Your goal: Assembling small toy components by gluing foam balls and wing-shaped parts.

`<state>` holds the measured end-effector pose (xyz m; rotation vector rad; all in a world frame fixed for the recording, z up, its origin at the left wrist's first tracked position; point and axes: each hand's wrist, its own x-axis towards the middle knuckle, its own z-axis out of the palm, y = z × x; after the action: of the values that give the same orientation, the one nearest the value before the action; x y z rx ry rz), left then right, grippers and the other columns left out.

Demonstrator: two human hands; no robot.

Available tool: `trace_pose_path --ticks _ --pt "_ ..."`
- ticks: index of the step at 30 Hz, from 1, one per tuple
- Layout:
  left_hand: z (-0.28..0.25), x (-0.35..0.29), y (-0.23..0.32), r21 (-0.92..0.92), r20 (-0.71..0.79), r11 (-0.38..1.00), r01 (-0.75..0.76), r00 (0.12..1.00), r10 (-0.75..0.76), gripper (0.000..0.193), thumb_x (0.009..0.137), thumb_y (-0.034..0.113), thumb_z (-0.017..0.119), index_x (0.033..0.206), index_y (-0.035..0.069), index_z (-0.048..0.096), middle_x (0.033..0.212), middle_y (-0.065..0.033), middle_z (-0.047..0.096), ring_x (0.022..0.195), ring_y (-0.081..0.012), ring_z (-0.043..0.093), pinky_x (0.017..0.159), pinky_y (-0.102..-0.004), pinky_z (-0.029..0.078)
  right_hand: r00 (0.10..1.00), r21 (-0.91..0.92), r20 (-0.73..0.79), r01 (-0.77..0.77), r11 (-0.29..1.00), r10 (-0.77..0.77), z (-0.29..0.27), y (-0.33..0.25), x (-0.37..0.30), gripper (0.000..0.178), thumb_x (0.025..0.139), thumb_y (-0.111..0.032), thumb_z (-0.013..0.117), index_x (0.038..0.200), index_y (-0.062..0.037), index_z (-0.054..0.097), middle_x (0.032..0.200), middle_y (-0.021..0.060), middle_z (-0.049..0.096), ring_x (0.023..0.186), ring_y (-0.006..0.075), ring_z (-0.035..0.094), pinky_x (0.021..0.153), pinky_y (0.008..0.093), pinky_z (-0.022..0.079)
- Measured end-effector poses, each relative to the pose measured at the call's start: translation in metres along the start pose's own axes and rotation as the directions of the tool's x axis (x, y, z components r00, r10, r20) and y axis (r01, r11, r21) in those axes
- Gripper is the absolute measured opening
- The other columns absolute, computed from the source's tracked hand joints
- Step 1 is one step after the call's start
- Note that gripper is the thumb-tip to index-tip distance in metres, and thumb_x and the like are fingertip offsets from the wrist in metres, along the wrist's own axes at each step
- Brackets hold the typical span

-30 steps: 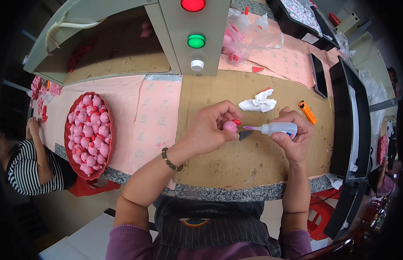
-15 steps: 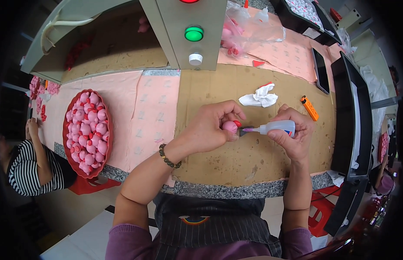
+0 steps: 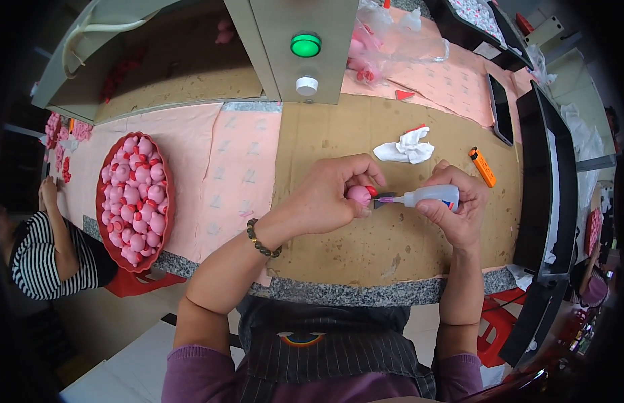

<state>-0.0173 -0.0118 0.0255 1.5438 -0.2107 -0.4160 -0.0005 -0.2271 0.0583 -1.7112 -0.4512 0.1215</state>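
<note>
Between the thumb and fingers of my left hand [image 3: 332,191] is a small pink figurine [image 3: 359,195] with a red part on it. My right hand [image 3: 459,208] is closed round a translucent white glue bottle [image 3: 429,196], held sideways. Its thin pinkish nozzle tip points left and meets or nearly meets the figurine; I cannot tell whether they touch. Both hands are over the brown cardboard [image 3: 325,258]. A crumpled white tissue [image 3: 407,146] lies just beyond them, and an orange lighter [image 3: 482,167] rests past my right hand.
On the left stands a red scalloped basket [image 3: 167,221] heaped with pink figurines. A grey machine housing [image 3: 275,40] with a green button rises ahead. A phone [image 3: 500,109] and a black bin [image 3: 537,181] are at the right. Someone in a striped top [image 3: 53,258] sits far left.
The view has shifted slightly. Both hands keep nearly the same pose, the nozzle still at the figurine.
</note>
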Motion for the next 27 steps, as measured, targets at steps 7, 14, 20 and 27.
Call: trace_pose_path --ticks 7,14,20,27 --pt "-0.0021 -0.0002 0.0021 0.050 0.048 0.998 0.034 0.998 -0.036 0.033 0.068 -0.014 0.062 0.096 0.002 0.055 0.082 0.0002 0.056 0.076 -0.0044 0.054 0.068 -0.0196 0.044 1.000 -0.028 0.016 0.014 1.000 -0.014 -0.0006 0.0012 0.0005 0.024 0.065 -0.015 0.076 0.073 0.0000 0.060 0.062 0.0018 0.054 0.059 0.0080 0.043 0.054 0.0224 0.031" --pt "-0.0018 0.0001 0.0034 0.045 0.052 0.998 0.034 0.998 -0.036 0.032 0.068 -0.014 0.061 0.096 0.001 0.055 0.082 -0.0004 0.056 0.076 -0.0046 0.054 0.068 -0.0198 0.044 0.999 -0.042 0.028 0.023 0.999 -0.022 -0.0018 0.0031 0.0008 0.024 0.065 -0.015 0.076 0.074 0.0004 0.060 0.063 0.0026 0.055 0.060 0.0087 0.043 0.055 0.0230 0.031" --pt "-0.0018 -0.0006 0.0023 0.034 0.058 0.999 0.019 0.998 -0.021 0.031 0.068 -0.014 0.060 0.095 0.001 0.055 0.082 -0.0010 0.056 0.075 -0.0046 0.053 0.066 -0.0195 0.044 0.997 -0.068 0.047 0.059 0.996 -0.056 -0.0020 0.0042 0.0016 0.025 0.064 -0.015 0.077 0.074 0.0005 0.060 0.064 0.0029 0.055 0.061 0.0090 0.043 0.056 0.0233 0.031" --pt "-0.0022 -0.0007 0.0023 0.032 0.067 0.999 0.007 0.998 -0.009 0.032 0.068 -0.017 0.058 0.095 0.000 0.055 0.082 -0.0015 0.056 0.074 -0.0043 0.053 0.066 -0.0193 0.044 0.998 -0.051 0.056 0.028 0.998 -0.026 -0.0011 0.0034 0.0012 0.026 0.064 -0.016 0.077 0.075 0.0010 0.060 0.063 0.0029 0.055 0.061 0.0097 0.042 0.057 0.0237 0.031"
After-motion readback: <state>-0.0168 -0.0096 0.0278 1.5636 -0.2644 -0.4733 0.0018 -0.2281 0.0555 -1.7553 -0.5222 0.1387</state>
